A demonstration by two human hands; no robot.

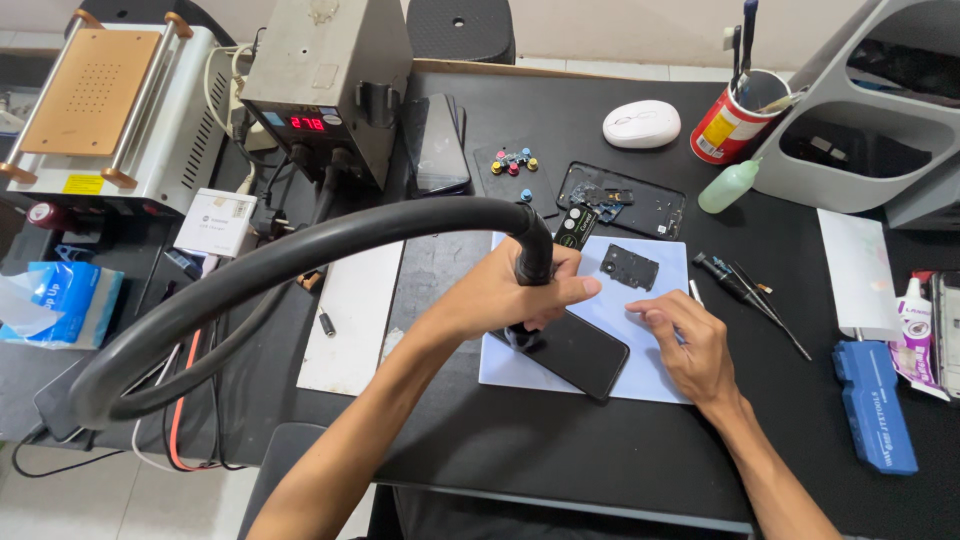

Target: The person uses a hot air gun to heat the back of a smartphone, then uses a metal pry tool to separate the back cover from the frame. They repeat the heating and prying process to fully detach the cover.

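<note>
My left hand point(510, 290) grips the black handle of a hot-air gun point(533, 255), nozzle pointing down at the near end of a black phone point(575, 352). The gun's thick black hose point(300, 250) arcs left to a grey rework station point(325, 75) with a red digital display. The phone lies screen-side up on a pale blue mat point(640, 300). My right hand point(690, 345) rests flat on the mat beside the phone, fingers spread, with a thin tool partly hidden beneath it. A small black phone part point(629, 266) lies on the mat behind.
An opened phone back frame point(622, 200), a screw tray point(512, 165) with coloured caps and another dark phone point(437, 145) lie behind. White mouse point(641, 124), red tool cup point(732, 120), green squeeze bottle point(727, 187), black pens point(745, 285), blue tool case point(875, 405) right. Separator machine point(110, 110) far left.
</note>
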